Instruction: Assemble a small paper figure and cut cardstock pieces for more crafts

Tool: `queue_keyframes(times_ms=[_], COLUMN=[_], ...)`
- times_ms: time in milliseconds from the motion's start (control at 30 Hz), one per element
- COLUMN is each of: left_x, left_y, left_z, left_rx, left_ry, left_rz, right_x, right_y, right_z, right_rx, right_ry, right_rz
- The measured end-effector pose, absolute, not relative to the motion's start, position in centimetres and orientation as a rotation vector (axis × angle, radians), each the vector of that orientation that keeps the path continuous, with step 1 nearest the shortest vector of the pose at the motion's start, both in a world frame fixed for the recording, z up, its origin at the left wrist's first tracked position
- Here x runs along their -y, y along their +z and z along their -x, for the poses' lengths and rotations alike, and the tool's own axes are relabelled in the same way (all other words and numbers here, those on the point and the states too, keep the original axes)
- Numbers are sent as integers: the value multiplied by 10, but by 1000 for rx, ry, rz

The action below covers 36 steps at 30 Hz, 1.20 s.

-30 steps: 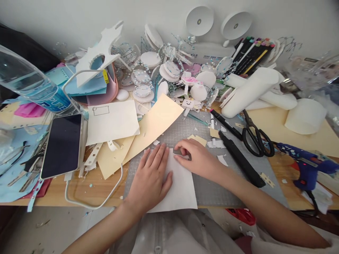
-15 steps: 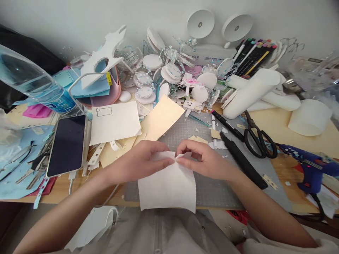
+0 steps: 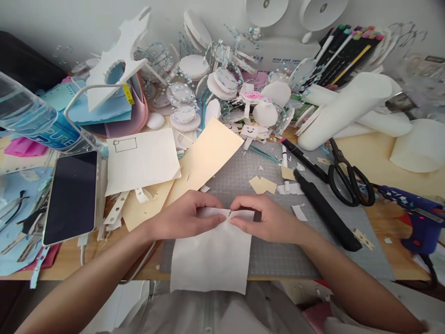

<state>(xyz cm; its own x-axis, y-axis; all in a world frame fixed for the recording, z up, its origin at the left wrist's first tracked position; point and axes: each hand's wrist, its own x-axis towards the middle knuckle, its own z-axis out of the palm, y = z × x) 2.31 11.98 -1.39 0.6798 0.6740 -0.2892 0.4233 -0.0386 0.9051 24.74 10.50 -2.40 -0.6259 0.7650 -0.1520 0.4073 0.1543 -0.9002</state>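
A white sheet of soft paper (image 3: 210,260) hangs from both hands over the table's front edge. My left hand (image 3: 189,215) pinches its upper edge between thumb and fingers. Close beside it, my right hand (image 3: 262,218) pinches the same edge, the two thumb tips almost touching. A small notch or split shows in the paper between the fingertips. Beneath the hands lies a grey cutting mat (image 3: 271,260) with paper scraps on it. A cream paper sheet (image 3: 208,160) lies just beyond my left hand.
To the right lie a black utility knife (image 3: 327,211), black-handled scissors (image 3: 351,178), a marker (image 3: 306,160) and a blue glue gun (image 3: 422,208). A phone (image 3: 71,197) and a water bottle (image 3: 45,118) are at the left. White discs (image 3: 194,67) and paper rolls (image 3: 351,109) crowd the back.
Both hands have kept their pinch on the paper. The torn edge by my right fingers, raised before, now looks flatter. The camera view has shifted slightly.
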Motion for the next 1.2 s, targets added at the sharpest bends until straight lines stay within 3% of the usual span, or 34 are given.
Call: queue_keyframes(times_ms=[833,1200], left_x=[-119,-121], left_y=[-13,-13], left_z=[-28,-22], left_rx=[-915,-887], left_ry=[327,256], left_rz=[-1343,-1522], right_x=[-97,-98], right_y=[-33,-30], right_z=[-240,-242], right_rx=[2110,2161], right_ry=[797,926], right_rz=[737,870])
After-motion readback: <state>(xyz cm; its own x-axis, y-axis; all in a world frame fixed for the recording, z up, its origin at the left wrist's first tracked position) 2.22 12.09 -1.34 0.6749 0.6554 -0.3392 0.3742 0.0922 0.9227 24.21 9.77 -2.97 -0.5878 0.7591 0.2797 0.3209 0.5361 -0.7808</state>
